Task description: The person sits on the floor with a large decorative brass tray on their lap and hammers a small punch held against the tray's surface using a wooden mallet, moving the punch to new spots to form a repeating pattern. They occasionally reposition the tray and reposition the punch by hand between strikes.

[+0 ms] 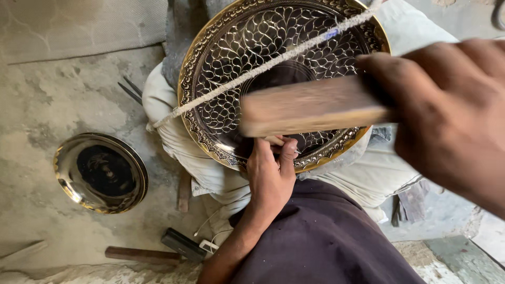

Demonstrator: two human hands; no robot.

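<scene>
Right hand (452,115) closest to the lens, large and blurred, upper right of view. Fingers wrapped fully round the end of a wooden block (313,107); grip closed, no gap showing. Block lies roughly level, sticking out to the left over the lower half of the plate and hiding part of its pattern.

Left hand (271,173) lower centre, forearm running up from the bottom edge. Fingers curled tight, tips pinched together at the near rim of the plate, just under the block. A thin metal tool (295,151) seems to sit in that pinch; only a small tip shows, so cannot tell its kind.

Engraved brass plate (273,58): big, round, gold rim, dark face covered in a cut leaf pattern. Propped tilted on the person's lap, resting on pale cloth (210,173) over the knees. A rough white cord (273,60) runs slantwise across the plate face, from the lower left rim up to the upper right.

Dark garment (326,242) fills the bottom centre.

On the concrete floor (63,94), left: a smaller plain brass plate (100,172), shiny, dark reflection in its middle, well apart from the lap. Below it a hammer (158,251) with wooden handle lying flat. Two thin metal rods (130,90) lie near the left knee.
</scene>
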